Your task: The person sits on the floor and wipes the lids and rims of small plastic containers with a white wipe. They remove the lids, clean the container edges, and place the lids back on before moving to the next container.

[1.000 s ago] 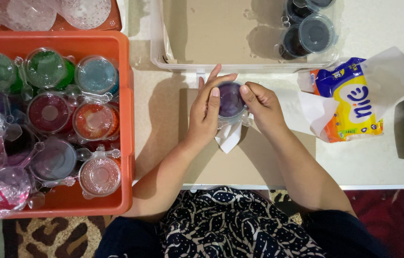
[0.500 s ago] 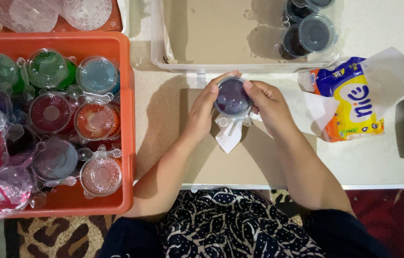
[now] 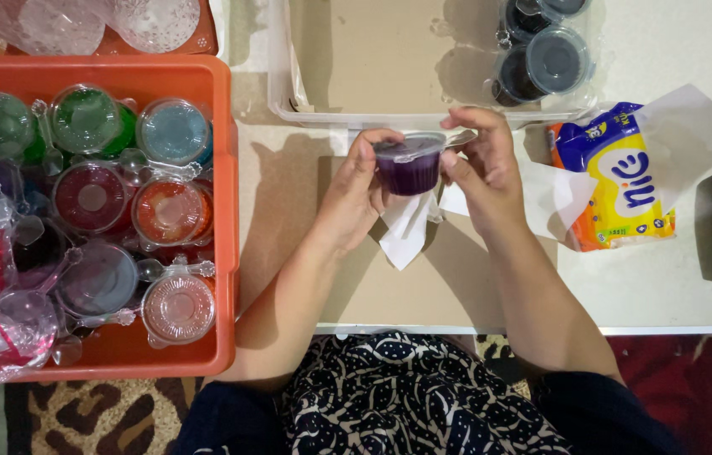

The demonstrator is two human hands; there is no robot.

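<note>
both hands gripped a small lidded cup of purple jelly (image 3: 409, 164) above the surface (image 3: 289, 211), the left hand (image 3: 358, 192) at its nine o'clock and the right hand (image 3: 482, 164) at its three o'clock, with a white tissue (image 3: 405, 232) hanging beneath. at the cup's nine o'clock an orange crate (image 3: 223, 211) was full of coloured cups. the clear tray (image 3: 276, 84) at twelve o'clock held only a few dark cups (image 3: 546, 59), so most looked yet to be handled.
</note>
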